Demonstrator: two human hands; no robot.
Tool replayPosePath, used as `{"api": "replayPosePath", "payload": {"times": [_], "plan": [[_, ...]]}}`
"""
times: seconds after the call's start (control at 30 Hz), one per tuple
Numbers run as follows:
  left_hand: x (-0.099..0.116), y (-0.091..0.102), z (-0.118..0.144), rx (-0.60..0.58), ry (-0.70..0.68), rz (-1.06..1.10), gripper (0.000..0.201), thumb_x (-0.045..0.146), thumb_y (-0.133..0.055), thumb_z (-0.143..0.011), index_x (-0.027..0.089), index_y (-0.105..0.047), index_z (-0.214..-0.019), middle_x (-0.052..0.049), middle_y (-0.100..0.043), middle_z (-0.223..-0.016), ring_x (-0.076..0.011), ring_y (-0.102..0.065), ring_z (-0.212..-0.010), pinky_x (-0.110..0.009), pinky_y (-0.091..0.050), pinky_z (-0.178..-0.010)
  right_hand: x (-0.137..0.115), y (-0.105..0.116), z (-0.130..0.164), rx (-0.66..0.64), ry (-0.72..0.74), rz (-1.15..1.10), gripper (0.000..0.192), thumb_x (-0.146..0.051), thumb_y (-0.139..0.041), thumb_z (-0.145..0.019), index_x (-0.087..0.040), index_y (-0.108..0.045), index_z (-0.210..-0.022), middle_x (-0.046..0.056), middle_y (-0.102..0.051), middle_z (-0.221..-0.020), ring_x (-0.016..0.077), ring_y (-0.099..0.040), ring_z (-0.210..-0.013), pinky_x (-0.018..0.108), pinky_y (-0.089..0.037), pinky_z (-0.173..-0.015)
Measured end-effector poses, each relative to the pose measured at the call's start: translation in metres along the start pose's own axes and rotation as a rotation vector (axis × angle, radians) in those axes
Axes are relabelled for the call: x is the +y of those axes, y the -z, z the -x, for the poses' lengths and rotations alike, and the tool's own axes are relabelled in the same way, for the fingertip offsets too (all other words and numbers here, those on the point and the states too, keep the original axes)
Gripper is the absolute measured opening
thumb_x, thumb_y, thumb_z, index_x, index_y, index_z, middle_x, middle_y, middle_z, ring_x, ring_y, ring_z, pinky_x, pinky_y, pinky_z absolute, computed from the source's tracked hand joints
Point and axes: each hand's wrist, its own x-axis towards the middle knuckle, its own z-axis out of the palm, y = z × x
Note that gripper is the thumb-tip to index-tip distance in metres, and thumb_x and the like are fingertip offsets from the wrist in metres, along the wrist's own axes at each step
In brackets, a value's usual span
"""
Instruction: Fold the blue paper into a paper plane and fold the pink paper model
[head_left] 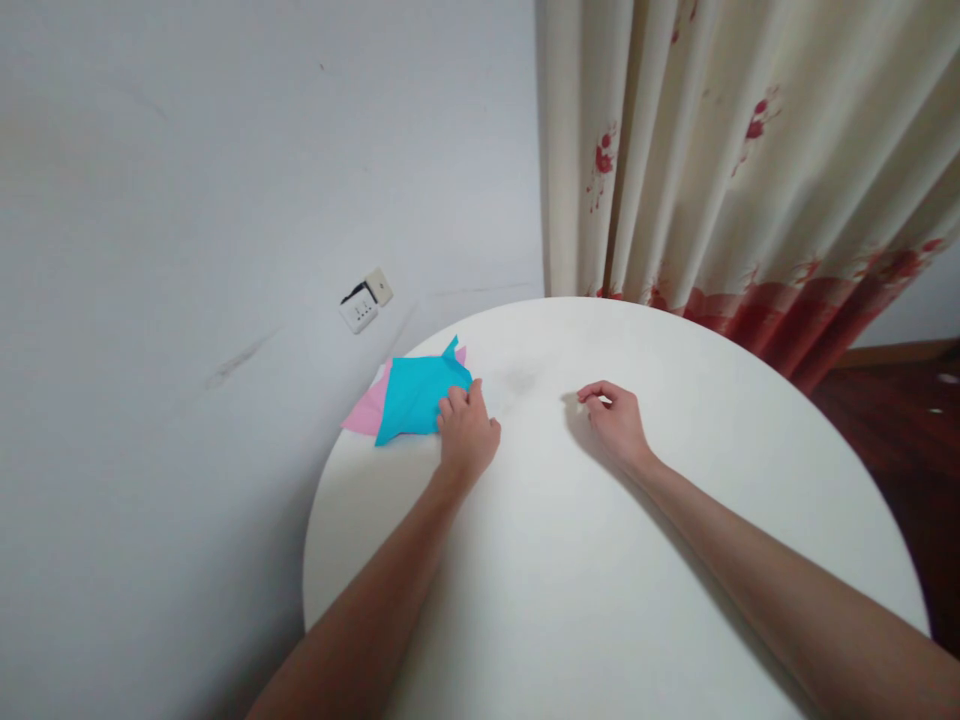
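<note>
Turquoise paper (417,400) lies at the left edge of the round white table (600,600), a little left of the frame's centre, on top of a pink sheet (366,412) that peeks out below and to its left. Both sheets overhang the table rim toward the grey wall (187,250), where a tilted socket plate (365,301) sits just above them in the picture. The turquoise sheet's long axis runs from its lower-left corner up to a pointed tip at the upper right.

The left hand (466,432) rests palm down on the paper's right-hand edge, fingers loosely curled and pressing on the sheet rather than pinching it; whether any fingertip is hooked under the edge cannot be told. The paper thus lies directly left of and under this hand, which is plainly the nearer one.

Further right, well apart from the sheets, the right hand (615,418) lies on the bare tabletop, its fingers curled in with thumb and forefinger close together, holding nothing visible. At the upper right of the frame a cream curtain (750,150) with red flowers hangs behind the table.
</note>
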Motion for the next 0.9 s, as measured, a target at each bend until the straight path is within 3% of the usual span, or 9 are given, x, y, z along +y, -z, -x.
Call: {"api": "replayPosePath", "payload": {"times": [0.2, 0.33, 0.4, 0.5, 0.6, 0.67, 0.77, 0.83, 0.9], "plan": [[-0.022, -0.008, -0.018, -0.128, 0.025, 0.062, 0.043, 0.010, -0.051, -0.086, 0.009, -0.051, -0.130, -0.019, -0.063, -0.117, -0.0314, -0.059, -0.115, -0.039, -0.045, -0.097, 0.002, 0.000, -0.001, 0.010, 0.011, 0.019, 0.022, -0.028, -0.049, -0.071, -0.018, -0.068, -0.076, 0.002, -0.061, -0.061, 0.0176, -0.054, -0.060, 0.027, -0.037, -0.053], [-0.013, -0.006, -0.018, 0.014, -0.069, 0.230, 0.042, 0.005, -0.049, -0.083, 0.011, -0.054, -0.123, -0.014, -0.065, -0.107, -0.0283, -0.062, -0.108, -0.037, -0.047, -0.094, 0.002, -0.001, -0.002, 0.005, 0.008, 0.013, 0.023, -0.027, -0.048, -0.070, -0.018, -0.068, -0.075, 0.003, -0.063, -0.062, 0.0178, -0.055, -0.061, 0.027, -0.039, -0.054], [0.003, 0.000, -0.005, 0.072, -0.157, 0.397, 0.045, 0.004, -0.051, -0.080, 0.015, -0.054, -0.124, -0.006, -0.063, -0.091, -0.0231, -0.064, -0.093, -0.034, -0.049, -0.087, 0.002, -0.001, -0.003, 0.001, 0.016, 0.015, 0.022, -0.027, -0.048, -0.070, -0.018, -0.067, -0.074, 0.004, -0.066, -0.066, 0.0172, -0.056, -0.061, 0.027, -0.040, -0.054], [0.032, 0.012, 0.025, 0.022, -0.340, 0.722, 0.041, 0.009, -0.053, -0.084, 0.019, -0.053, -0.124, 0.001, -0.059, -0.081, -0.0149, -0.060, -0.073, -0.027, -0.049, -0.074, 0.004, 0.001, -0.003, -0.017, 0.025, 0.038, 0.023, -0.029, -0.049, -0.073, -0.017, -0.068, -0.078, 0.005, -0.070, -0.075, 0.0157, -0.057, -0.058, 0.027, -0.043, -0.055], [0.051, 0.024, 0.050, -0.089, -0.626, 0.840, 0.035, 0.021, -0.056, -0.092, 0.022, -0.055, -0.127, -0.003, -0.065, -0.098, -0.0167, -0.062, -0.089, -0.028, -0.050, -0.080, 0.007, 0.004, -0.005, -0.070, 0.008, 0.076, 0.027, -0.035, -0.050, -0.082, -0.016, -0.070, -0.082, 0.007, -0.072, -0.077, 0.0153, -0.059, -0.056, 0.027, -0.045, -0.055], [0.052, 0.030, 0.052, -0.104, -0.720, 0.805, 0.018, 0.025, -0.053, -0.095, 0.022, -0.064, -0.109, -0.005, -0.067, -0.100, -0.0187, -0.062, -0.097, -0.031, -0.049, -0.089, 0.009, 0.008, -0.006, -0.113, -0.042, 0.088, 0.035, -0.043, -0.050, -0.087, -0.015, -0.071, -0.083, 0.008, -0.073, -0.078, 0.0157, -0.060, -0.056, 0.027, -0.045, -0.054], [0.038, 0.030, 0.038, -0.022, -0.542, 0.690, 0.024, 0.026, -0.046, -0.098, 0.021, -0.065, -0.084, -0.004, -0.067, -0.087, -0.0186, -0.063, -0.086, -0.031, -0.050, -0.085, 0.004, 0.016, -0.007, -0.174, -0.164, 0.083, 0.048, -0.057, -0.049, -0.091, -0.015, -0.071, -0.083, 0.011, -0.074, -0.078, 0.0163, -0.061, -0.055, 0.027, -0.044, -0.050], [0.025, 0.023, 0.025, 0.006, -0.393, 0.522, 0.021, 0.023, -0.047, -0.096, 0.021, -0.065, -0.085, -0.005, -0.067, -0.088, -0.0206, -0.063, -0.088, -0.034, -0.049, -0.086, -0.004, 0.022, -0.006, -0.230, -0.195, 0.115, 0.053, -0.061, -0.049, -0.091, -0.014, -0.072, -0.080, 0.011, -0.073, -0.074, 0.0170, -0.062, -0.054, 0.027, -0.043, -0.049], [0.014, 0.013, 0.017, -0.057, -0.315, 0.295, 0.018, 0.025, -0.052, -0.094, 0.020, -0.069, -0.097, -0.009, -0.067, -0.102, -0.0258, -0.062, -0.100, -0.040, -0.047, -0.094, -0.014, 0.028, -0.004, -0.297, -0.147, 0.203, 0.053, -0.062, -0.052, -0.090, -0.015, -0.073, -0.075, 0.010, -0.071, -0.068, 0.0176, -0.061, -0.055, 0.028, -0.042, -0.051]]}}
